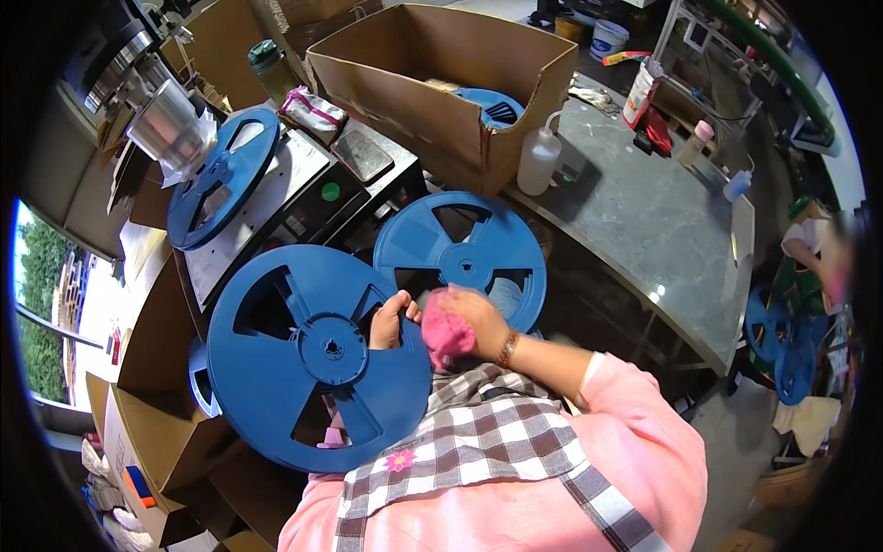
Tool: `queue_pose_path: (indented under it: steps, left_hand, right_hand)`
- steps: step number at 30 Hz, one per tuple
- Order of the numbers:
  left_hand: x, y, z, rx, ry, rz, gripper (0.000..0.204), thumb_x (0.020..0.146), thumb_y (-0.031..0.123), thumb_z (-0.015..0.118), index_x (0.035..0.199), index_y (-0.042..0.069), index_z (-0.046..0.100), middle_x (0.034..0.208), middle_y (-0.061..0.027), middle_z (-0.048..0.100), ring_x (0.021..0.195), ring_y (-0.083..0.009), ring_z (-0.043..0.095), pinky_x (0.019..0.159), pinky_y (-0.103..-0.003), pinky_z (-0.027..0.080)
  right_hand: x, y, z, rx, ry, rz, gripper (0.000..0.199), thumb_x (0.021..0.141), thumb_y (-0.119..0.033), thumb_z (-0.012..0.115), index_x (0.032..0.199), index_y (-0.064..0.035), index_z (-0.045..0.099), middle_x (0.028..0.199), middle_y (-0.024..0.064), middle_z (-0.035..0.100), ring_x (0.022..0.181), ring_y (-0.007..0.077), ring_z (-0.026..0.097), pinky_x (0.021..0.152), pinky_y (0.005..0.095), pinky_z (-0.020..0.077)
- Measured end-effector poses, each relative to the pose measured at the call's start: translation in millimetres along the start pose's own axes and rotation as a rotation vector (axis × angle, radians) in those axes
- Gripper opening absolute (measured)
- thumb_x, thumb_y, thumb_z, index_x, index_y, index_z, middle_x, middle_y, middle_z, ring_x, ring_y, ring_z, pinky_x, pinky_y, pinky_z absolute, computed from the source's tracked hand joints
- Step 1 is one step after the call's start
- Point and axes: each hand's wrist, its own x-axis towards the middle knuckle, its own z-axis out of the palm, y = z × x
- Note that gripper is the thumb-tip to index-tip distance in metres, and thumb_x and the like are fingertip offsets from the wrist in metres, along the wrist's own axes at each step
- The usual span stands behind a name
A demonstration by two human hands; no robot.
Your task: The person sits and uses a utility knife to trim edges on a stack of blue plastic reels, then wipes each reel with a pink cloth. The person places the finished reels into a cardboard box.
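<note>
A large blue plastic reel (pixel 258 368), with wedge-shaped openings around a hub, is tilted up in front of my chest. My left hand (pixel 390 322) shows through one opening, its fingers closed on the reel near its right edge. A bunched pink cloth (pixel 447 329) is gripped in my right hand (pixel 480 318), beside that same edge; this hand is slightly blurred. Just beyond both hands stands a second blue reel (pixel 414 237). Another blue reel (pixel 259 164) leans against a metal cylinder (pixel 170 124) on the machine at the left.
An open cardboard box (pixel 395 87) with blue reels inside stands at the back. On the grey metal table (pixel 644 239) are a squeeze bottle (pixel 539 161) and several small containers. A phone (pixel 362 155) lies on the machine. Another person (pixel 809 244) works at the far right near blue reels.
</note>
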Motion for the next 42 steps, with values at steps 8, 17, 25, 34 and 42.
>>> queue_pose_path:
  steps: [8,17,25,34,42]
  left_hand:
    - [3,3,8,0.018,-0.052,-0.023,0.024,0.095,0.021,0.049,0.075,0.008,0.047,0.066,-0.0036,0.046,0.064,-0.0144,0.043,0.066,-0.029,0.041]
    - [2,4,-2,0.008,-0.018,0.019,0.024,0.094,0.021,0.049,0.074,0.008,0.048,0.065,-0.0037,0.045,0.063,-0.0152,0.044,0.065,-0.030,0.042]
    - [2,2,2,0.097,0.037,0.024,0.015,0.089,0.017,0.054,0.085,0.003,0.059,0.077,-0.0070,0.061,0.071,-0.0175,0.062,0.069,-0.031,0.053]
    - [-9,20,13,0.077,-0.156,0.007,0.013,0.083,0.017,0.055,0.086,0.004,0.057,0.079,-0.0067,0.059,0.080,-0.0194,0.061,0.075,-0.032,0.050]
    - [-13,23,17,-0.012,-0.280,-0.076,0.016,0.081,0.020,0.052,0.082,0.004,0.052,0.076,-0.0063,0.053,0.076,-0.0189,0.053,0.075,-0.031,0.045]
  right_hand:
    - [-74,129,-59,0.164,0.416,0.667,0.031,0.076,-0.017,0.073,0.103,-0.0072,0.063,0.103,0.0138,0.068,0.097,0.0320,0.066,0.083,0.0375,0.0519]
    - [47,50,-21,-0.036,0.297,0.355,0.042,0.072,-0.033,0.076,0.107,-0.0124,0.062,0.101,0.0141,0.067,0.095,0.0352,0.064,0.086,0.0399,0.0505]
    - [-28,58,-52,0.036,0.105,0.052,0.042,0.069,-0.016,0.079,0.108,-0.0078,0.066,0.111,0.0112,0.068,0.108,0.0276,0.064,0.093,0.0339,0.0499]
    - [78,200,-35,-0.101,0.523,1.192,0.034,0.080,-0.027,0.067,0.108,-0.0078,0.068,0.105,0.0220,0.067,0.102,0.0373,0.064,0.088,0.0421,0.0495]
    - [184,67,56,0.182,0.305,0.234,0.036,0.074,-0.026,0.073,0.103,-0.0084,0.060,0.095,0.0202,0.065,0.092,0.0397,0.062,0.078,0.0409,0.0519]
